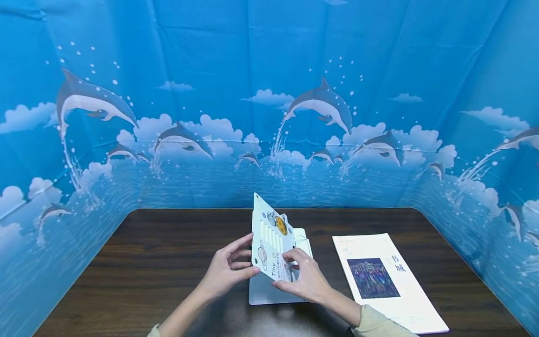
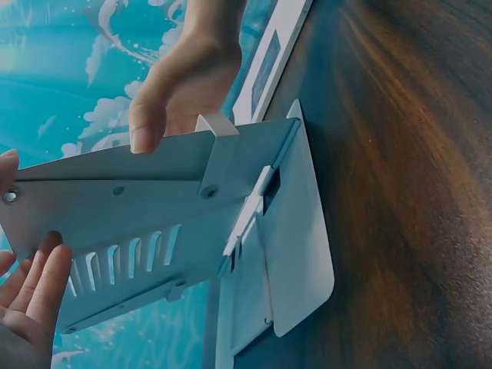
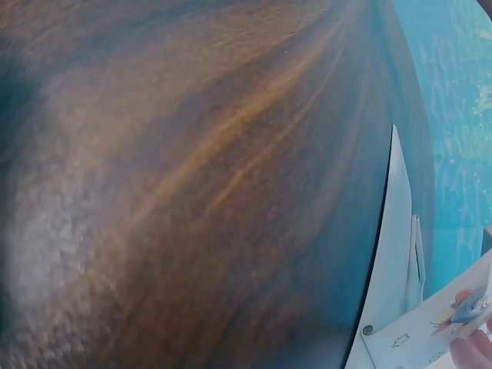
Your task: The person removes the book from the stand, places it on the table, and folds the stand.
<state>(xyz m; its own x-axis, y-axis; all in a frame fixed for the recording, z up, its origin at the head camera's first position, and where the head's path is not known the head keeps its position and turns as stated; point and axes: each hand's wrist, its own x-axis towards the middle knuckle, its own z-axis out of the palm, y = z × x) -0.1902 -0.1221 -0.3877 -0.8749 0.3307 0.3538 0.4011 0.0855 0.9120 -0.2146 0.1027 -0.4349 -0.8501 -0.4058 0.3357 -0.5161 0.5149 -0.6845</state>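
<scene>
A white metal book stand printed with planets and "Tiny universe" stands in the middle of the table, its panel tilted up from a flat base plate. My left hand grips the panel's left edge, thumb at the front and fingers behind. At the lower right of the panel, my right hand holds the edge between thumb and fingers. The left wrist view shows the panel's slotted back, with a hinge bracket joining it to the base. Only fingertips of a hand appear in the right wrist view.
To the right lies a white magazine with a dark picture on its cover. The dark wooden table is bordered by a blue curtain printed with dolphins, at the back and both sides.
</scene>
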